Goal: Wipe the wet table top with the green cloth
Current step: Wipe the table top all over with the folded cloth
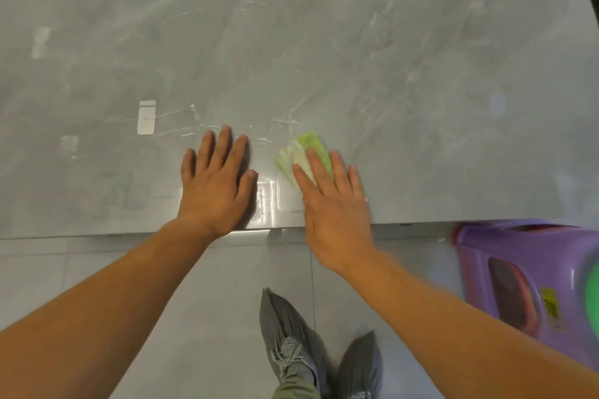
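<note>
Head view: wiping under way — right hand [335, 204], fingers spread, presses green cloth [303, 152] flat on desk [356, 52]; left hand [215, 181] spread, bracing. Next — sweep toward far streaks.

Right hand [334, 204] flat on green cloth [304, 152]
</note>
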Available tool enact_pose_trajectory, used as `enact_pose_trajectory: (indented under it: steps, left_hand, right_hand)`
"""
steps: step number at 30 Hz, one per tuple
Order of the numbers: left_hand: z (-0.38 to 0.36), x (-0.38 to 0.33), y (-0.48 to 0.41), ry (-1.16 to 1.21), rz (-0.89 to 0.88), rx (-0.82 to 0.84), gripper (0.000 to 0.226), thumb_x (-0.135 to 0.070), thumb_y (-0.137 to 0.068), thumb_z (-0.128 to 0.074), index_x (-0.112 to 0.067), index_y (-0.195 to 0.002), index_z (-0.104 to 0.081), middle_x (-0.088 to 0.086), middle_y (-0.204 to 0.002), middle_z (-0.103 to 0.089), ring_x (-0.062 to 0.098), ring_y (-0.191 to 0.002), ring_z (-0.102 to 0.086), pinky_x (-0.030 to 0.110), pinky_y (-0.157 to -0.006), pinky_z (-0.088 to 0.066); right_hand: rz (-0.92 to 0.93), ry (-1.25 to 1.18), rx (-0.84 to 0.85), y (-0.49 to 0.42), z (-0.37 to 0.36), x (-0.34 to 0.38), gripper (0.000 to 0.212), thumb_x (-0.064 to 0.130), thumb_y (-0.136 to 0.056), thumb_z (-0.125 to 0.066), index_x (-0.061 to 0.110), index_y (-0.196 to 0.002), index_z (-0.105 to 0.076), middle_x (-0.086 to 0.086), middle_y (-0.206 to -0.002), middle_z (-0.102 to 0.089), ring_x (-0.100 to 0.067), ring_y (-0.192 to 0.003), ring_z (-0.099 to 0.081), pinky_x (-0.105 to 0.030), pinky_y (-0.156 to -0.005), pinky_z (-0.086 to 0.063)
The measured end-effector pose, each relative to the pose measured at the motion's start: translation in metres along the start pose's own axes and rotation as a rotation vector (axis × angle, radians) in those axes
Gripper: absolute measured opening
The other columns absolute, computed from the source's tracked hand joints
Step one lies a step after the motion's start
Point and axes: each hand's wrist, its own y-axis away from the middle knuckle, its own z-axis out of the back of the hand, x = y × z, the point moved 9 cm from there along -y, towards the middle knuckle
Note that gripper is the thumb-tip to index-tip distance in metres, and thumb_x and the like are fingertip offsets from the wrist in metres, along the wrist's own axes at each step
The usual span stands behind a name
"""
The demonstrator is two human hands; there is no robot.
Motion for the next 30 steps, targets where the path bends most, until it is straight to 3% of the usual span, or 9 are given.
enact_pose_trajectory:
  steps: [5, 10, 14, 17, 23, 28, 30]
  left_hand:
    - [0.014, 0.014, -0.011, 0.038, 0.022, -0.046, 0.059, -0.047, -0.099, -0.023, -0.028, -0.155, -0.018, 0.002, -0.167, -0.011, 0.024, -0.153, -0.006, 0.049, -0.114, -0.015]
    - [0.021, 0.026, -0.036, 0.026, 0.008, -0.018, 0.063, -0.054, -0.097, -0.019, -0.032, -0.155, -0.017, 0.002, -0.167, -0.004, 0.026, -0.153, 0.003, 0.051, -0.118, -0.003]
    - [0.018, 0.033, -0.051, 0.014, 0.011, 0.048, 0.065, -0.056, -0.097, -0.016, -0.034, -0.157, -0.006, 0.001, -0.168, 0.007, 0.028, -0.152, 0.016, 0.058, -0.119, 0.011]
    - [0.022, 0.033, -0.065, -0.012, -0.018, 0.054, 0.067, -0.058, -0.097, -0.019, -0.035, -0.157, -0.001, 0.001, -0.167, 0.012, 0.030, -0.151, 0.019, 0.064, -0.116, 0.012]
    - [0.032, 0.034, -0.107, -0.040, -0.081, 0.030, 0.073, -0.065, -0.094, -0.021, -0.037, -0.157, 0.003, 0.002, -0.167, 0.014, 0.034, -0.150, 0.021, 0.067, -0.114, 0.013]
    - [0.034, 0.036, -0.131, -0.052, -0.074, 0.070, 0.077, -0.072, -0.089, -0.019, -0.039, -0.156, 0.001, 0.001, -0.167, 0.013, 0.034, -0.150, 0.019, 0.073, -0.111, 0.008]
    - [0.034, 0.036, -0.134, -0.047, -0.064, 0.074, 0.079, -0.074, -0.087, -0.021, -0.039, -0.155, -0.003, 0.001, -0.167, 0.010, 0.034, -0.151, 0.017, 0.073, -0.111, 0.007]
  right_hand:
    - [0.223, 0.053, 0.066, -0.011, -0.001, 0.004, 0.063, 0.017, -0.096, -0.049, 0.029, -0.154, -0.029, 0.002, -0.166, -0.015, -0.034, -0.153, -0.008, -0.057, -0.122, -0.011]
    - [-0.065, 0.054, 0.001, -0.078, 0.015, -0.021, 0.062, 0.016, -0.098, -0.042, 0.030, -0.155, -0.023, 0.001, -0.167, -0.009, -0.035, -0.153, -0.006, -0.055, -0.123, -0.007]
    - [0.229, 0.089, 0.034, -0.019, -0.008, 0.036, 0.067, 0.014, -0.093, -0.049, 0.027, -0.154, -0.027, -0.003, -0.166, -0.014, -0.037, -0.152, -0.012, -0.059, -0.121, -0.016]
    - [0.359, 0.108, 0.084, -0.034, -0.006, 0.024, 0.060, 0.019, -0.096, -0.046, 0.030, -0.153, -0.030, 0.001, -0.165, -0.019, -0.033, -0.152, -0.016, -0.058, -0.121, -0.015]
    - [-0.059, 0.043, -0.045, -0.149, 0.026, -0.030, 0.057, 0.016, -0.097, -0.042, 0.029, -0.152, -0.034, 0.001, -0.165, -0.022, -0.035, -0.151, -0.018, -0.056, -0.122, -0.012]
    - [0.110, 0.044, 0.059, -0.108, 0.013, -0.016, 0.057, 0.021, -0.096, -0.033, 0.031, -0.152, -0.032, 0.004, -0.165, -0.019, -0.031, -0.152, -0.015, -0.054, -0.122, -0.010]
    - [0.106, 0.039, 0.072, -0.132, 0.023, -0.036, 0.057, 0.022, -0.095, -0.032, 0.031, -0.151, -0.035, 0.004, -0.164, -0.023, -0.032, -0.151, -0.019, -0.055, -0.121, -0.012]
